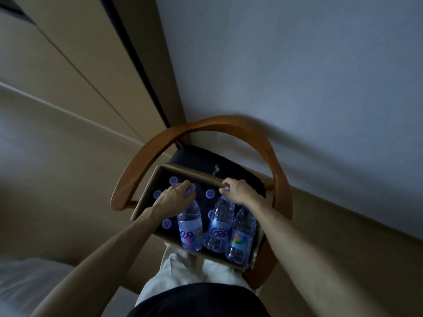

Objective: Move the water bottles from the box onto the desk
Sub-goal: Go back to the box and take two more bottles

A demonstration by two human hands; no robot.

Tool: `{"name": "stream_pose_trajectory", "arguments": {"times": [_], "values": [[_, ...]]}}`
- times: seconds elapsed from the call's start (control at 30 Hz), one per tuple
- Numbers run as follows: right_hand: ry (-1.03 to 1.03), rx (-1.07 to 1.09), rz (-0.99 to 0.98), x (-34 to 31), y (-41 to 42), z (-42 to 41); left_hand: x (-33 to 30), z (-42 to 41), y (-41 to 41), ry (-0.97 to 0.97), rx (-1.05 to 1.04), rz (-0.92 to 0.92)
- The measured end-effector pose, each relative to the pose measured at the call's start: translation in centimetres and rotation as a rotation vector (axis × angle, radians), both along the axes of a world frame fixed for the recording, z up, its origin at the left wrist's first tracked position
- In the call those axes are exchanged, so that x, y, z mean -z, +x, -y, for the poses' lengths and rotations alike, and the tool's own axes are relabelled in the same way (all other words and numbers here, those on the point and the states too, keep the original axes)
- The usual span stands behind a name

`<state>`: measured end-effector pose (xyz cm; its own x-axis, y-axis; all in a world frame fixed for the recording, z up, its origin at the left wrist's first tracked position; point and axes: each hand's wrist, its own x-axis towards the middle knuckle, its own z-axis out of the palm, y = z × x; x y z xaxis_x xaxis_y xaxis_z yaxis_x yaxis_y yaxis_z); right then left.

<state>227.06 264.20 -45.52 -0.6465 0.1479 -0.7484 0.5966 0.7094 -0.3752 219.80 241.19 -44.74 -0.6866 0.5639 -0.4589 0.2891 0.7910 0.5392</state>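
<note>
A cardboard box (146, 197) sits on a wooden chair. Inside it, several water bottles stand upright and show only their pale caps (209, 194). My left hand (175, 195) grips the cap end of one clear bottle (190, 227) with a blue label, raised above the others. My right hand (238, 192) is closed on the cap of a second raised bottle (219, 227). A third bottle (242, 239) rises beside it, under my right forearm, and I cannot tell whether anything holds it. No desk is in view.
The chair has a curved wooden backrest (206, 126) and a dark seat cushion (206, 159), set against a pale wall (297, 65). Tall beige cabinet doors (57, 53) stand to the left. A white bed edge (27, 282) lies at lower left. My legs (183, 275) are near the box.
</note>
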Motion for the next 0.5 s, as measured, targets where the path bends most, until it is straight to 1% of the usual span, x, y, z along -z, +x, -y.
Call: {"name": "stream_pose_trajectory", "arguments": {"times": [0.07, 0.2, 0.3, 0.37, 0.5], "values": [[0.042, -0.045, -0.014, 0.0, -0.5, 0.1, -0.3, 0.5, 0.3, 0.022, -0.022, -0.004], [0.142, -0.037, -0.031, -0.1, -0.3, 0.8, -0.9, 1.2, 0.5, -0.012, -0.081, -0.014], [0.186, -0.114, -0.062, -0.1, -0.1, 2.0, -1.1, 1.7, 1.0, 0.006, -0.085, -0.015], [0.179, -0.133, -0.038, -0.3, 0.0, 2.6, -1.4, 2.1, 1.2, -0.002, -0.087, -0.021], [0.088, -0.015, 0.025, -0.8, 0.6, 2.8, -2.2, 3.0, 1.3, -0.037, -0.114, 0.004]]}}
